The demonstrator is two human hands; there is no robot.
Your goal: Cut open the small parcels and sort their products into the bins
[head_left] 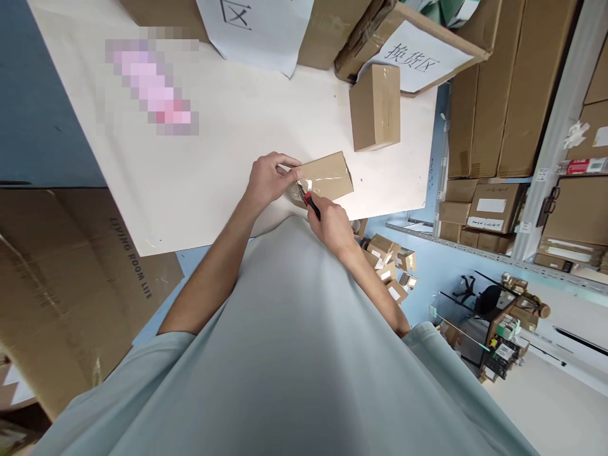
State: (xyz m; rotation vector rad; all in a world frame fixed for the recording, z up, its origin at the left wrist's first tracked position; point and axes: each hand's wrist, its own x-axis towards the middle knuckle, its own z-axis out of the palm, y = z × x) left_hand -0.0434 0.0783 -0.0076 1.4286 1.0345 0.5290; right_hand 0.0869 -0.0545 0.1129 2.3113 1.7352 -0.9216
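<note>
A small taped cardboard box (327, 177) lies on the white table (213, 145) close to my body. My left hand (270, 178) is closed on the box's near left end and holds it down. My right hand (330, 223) is closed round a red and black utility knife (310, 201). The knife's tip touches the taped end of the box, between my two hands. A second small cardboard box (375, 106) stands farther back on the table, apart from both hands.
Large cardboard boxes with paper signs (413, 54) line the table's far edge. A big flattened carton (71, 278) leans at the left. Stacked cartons fill shelves (503, 209) at the right. Several small boxes (389, 266) lie on the blue floor below the table edge.
</note>
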